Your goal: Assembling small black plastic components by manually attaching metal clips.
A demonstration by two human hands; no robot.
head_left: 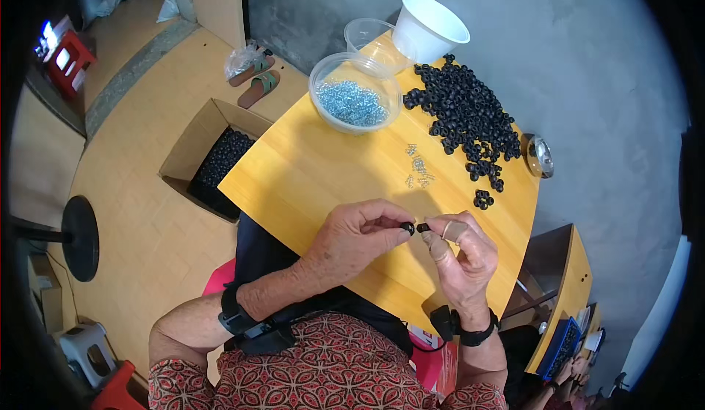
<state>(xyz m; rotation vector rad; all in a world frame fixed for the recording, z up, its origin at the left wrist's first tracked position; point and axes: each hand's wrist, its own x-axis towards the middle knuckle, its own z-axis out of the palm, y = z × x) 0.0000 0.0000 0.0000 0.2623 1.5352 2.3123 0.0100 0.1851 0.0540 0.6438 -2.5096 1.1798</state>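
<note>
Above the near part of the yellow table (294, 190), my left hand (349, 242) pinches a small round black plastic piece (407, 228) between thumb and fingertips. My right hand (468, 259), with tan wraps on its thumb and a finger, grips a second small black piece (423, 227) just beside it. The two pieces face each other with a narrow gap. Beyond my hands, small clear or silvery bits (418, 168) lie loose on the tabletop. A heap of black ring-like pieces (466, 105) spreads over the far right side, with a small cluster nearest my right hand.
A clear tub (395, 105) of bluish-silver bits, another clear tub (352, 32) and a white tub (429, 28) stand at the far end. A shiny metal tin (540, 156) sits at the right edge. Left, a carton (180, 149) holds black pieces. Another person's hands (573, 369) show lower right.
</note>
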